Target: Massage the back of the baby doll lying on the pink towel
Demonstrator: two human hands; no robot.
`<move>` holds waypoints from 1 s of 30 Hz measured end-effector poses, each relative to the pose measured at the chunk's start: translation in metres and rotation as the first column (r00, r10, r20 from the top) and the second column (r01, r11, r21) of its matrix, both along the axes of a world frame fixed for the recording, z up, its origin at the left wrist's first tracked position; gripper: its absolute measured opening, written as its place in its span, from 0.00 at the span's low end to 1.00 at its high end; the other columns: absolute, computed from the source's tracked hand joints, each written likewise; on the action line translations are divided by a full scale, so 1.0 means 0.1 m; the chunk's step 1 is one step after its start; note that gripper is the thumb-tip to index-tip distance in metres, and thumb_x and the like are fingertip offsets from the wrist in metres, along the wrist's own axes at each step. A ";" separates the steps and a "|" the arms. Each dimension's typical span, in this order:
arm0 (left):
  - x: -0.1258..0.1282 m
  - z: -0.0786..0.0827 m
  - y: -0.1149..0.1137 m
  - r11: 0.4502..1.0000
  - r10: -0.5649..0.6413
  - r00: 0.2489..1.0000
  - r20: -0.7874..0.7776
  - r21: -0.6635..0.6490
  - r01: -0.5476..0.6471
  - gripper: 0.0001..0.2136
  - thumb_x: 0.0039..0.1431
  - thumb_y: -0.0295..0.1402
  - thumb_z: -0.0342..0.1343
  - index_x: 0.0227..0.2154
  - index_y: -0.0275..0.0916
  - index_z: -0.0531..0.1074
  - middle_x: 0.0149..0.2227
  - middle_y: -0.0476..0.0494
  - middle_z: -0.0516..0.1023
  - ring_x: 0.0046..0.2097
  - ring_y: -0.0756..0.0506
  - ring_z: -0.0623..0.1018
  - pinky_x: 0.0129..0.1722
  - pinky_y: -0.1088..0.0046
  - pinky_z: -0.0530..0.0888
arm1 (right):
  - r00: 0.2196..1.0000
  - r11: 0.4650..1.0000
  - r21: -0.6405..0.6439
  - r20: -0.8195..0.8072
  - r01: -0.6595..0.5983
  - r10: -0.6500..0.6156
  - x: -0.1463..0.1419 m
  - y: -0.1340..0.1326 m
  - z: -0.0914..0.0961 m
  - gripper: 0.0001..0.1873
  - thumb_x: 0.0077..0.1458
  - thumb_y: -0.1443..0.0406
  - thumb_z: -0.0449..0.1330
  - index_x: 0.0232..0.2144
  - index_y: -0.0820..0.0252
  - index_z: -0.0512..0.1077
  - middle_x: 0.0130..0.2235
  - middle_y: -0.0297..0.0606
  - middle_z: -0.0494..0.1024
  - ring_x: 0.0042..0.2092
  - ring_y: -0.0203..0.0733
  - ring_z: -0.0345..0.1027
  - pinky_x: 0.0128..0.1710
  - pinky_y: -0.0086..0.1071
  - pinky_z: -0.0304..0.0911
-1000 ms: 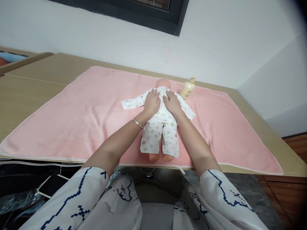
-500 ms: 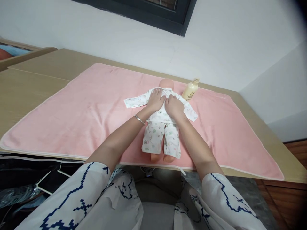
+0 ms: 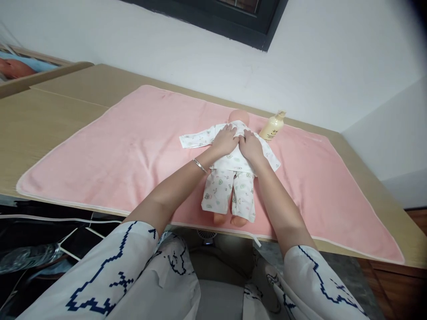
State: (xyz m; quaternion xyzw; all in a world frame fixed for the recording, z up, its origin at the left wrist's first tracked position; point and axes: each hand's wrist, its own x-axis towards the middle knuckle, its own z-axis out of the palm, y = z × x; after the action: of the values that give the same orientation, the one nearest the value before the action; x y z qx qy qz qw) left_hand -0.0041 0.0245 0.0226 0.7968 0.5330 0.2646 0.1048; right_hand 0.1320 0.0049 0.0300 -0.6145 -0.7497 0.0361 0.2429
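A baby doll (image 3: 239, 116) lies stretched out on a pink blanket (image 3: 126, 155), its bald head away from me and its feet toward me. It wears a white printed top (image 3: 235, 163) and matching trousers (image 3: 217, 191); no face shows. My left hand (image 3: 226, 140) lies flat on the upper left of the top, fingers stretched toward the head. Beside it, my right hand (image 3: 252, 146) rests on the upper right of the top, its fingers laid on the cloth. Neither hand grips anything. The doll's left sleeve spreads out sideways; the right one is partly behind my right hand.
A pale yellow pump bottle (image 3: 272, 126) stands on the blanket, right of the doll's head. The wooden table (image 3: 70, 95) reaches the wall behind. At far left is a wooden-edged tray (image 3: 71, 67) with another doll part. A small fan (image 3: 207, 235) is below the table's front edge.
The view has swung slightly left, so everything sits further right. Both hands remain on the doll's top, with only slight movement of the fingers. The doll and bottle stay in place.
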 end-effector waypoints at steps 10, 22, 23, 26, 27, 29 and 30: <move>-0.08 -0.07 0.09 1.000 -0.004 0.999 0.039 0.021 0.003 0.23 0.69 0.34 0.41 0.63 0.29 0.61 0.68 0.30 0.59 0.71 0.37 0.56 0.70 0.57 0.53 | 1.000 1.000 -0.012 0.003 -0.019 0.019 -0.06 -0.04 0.05 0.28 0.64 0.59 0.40 0.58 0.70 0.64 0.61 0.58 0.67 0.65 0.59 0.57 0.63 0.55 0.53; -0.02 -0.04 0.06 0.999 0.017 0.998 0.058 0.026 -0.019 0.21 0.65 0.30 0.43 0.58 0.28 0.66 0.65 0.29 0.65 0.68 0.36 0.61 0.68 0.56 0.59 | 1.000 0.999 0.052 0.003 0.016 -0.016 -0.07 -0.06 0.03 0.24 0.62 0.60 0.45 0.54 0.67 0.68 0.57 0.54 0.72 0.60 0.58 0.63 0.61 0.52 0.57; -0.05 -0.08 0.10 1.000 0.006 0.997 0.083 0.008 -0.007 0.22 0.65 0.31 0.44 0.60 0.28 0.64 0.67 0.31 0.62 0.70 0.37 0.58 0.69 0.56 0.56 | 0.998 0.998 0.053 0.036 0.044 -0.046 -0.14 -0.12 0.05 0.23 0.62 0.61 0.45 0.52 0.68 0.69 0.55 0.56 0.73 0.58 0.59 0.64 0.59 0.53 0.58; -0.09 -0.16 0.19 1.000 -0.011 0.993 0.120 -0.001 0.011 0.25 0.66 0.32 0.43 0.64 0.28 0.59 0.69 0.32 0.57 0.71 0.39 0.54 0.71 0.59 0.51 | 0.991 0.995 0.061 0.109 0.074 -0.080 -0.27 -0.23 0.09 0.22 0.62 0.64 0.44 0.50 0.72 0.68 0.52 0.61 0.73 0.55 0.61 0.66 0.58 0.54 0.59; -0.09 -0.19 0.20 1.000 -0.006 0.992 0.127 0.004 0.006 0.25 0.66 0.33 0.43 0.64 0.28 0.59 0.69 0.32 0.56 0.72 0.39 0.54 0.71 0.59 0.50 | 0.991 0.996 0.060 0.116 0.067 -0.074 -0.28 -0.23 0.09 0.22 0.62 0.64 0.44 0.50 0.74 0.68 0.52 0.62 0.73 0.55 0.62 0.66 0.58 0.54 0.58; -0.08 -0.22 0.20 1.000 0.014 0.990 0.142 0.009 -0.015 0.25 0.66 0.33 0.43 0.64 0.27 0.58 0.70 0.30 0.55 0.72 0.39 0.54 0.71 0.57 0.51 | 0.995 0.998 0.052 0.092 0.035 -0.039 -0.23 -0.18 0.08 0.24 0.63 0.64 0.42 0.52 0.74 0.68 0.53 0.62 0.73 0.57 0.62 0.65 0.59 0.55 0.57; -0.07 -0.23 0.19 1.000 0.024 0.988 0.152 0.008 -0.026 0.25 0.66 0.33 0.43 0.64 0.29 0.58 0.70 0.31 0.55 0.72 0.39 0.54 0.71 0.56 0.51 | 0.998 0.999 0.043 0.064 0.014 -0.017 -0.18 -0.14 0.07 0.25 0.64 0.64 0.41 0.53 0.73 0.68 0.55 0.61 0.72 0.59 0.61 0.64 0.60 0.55 0.56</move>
State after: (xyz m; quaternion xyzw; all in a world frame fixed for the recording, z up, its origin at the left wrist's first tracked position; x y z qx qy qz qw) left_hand -0.0110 0.0435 -0.0001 0.7681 0.5320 0.3286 0.1379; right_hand 0.1139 -0.0091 0.0367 -0.6157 -0.7530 -0.0014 0.2321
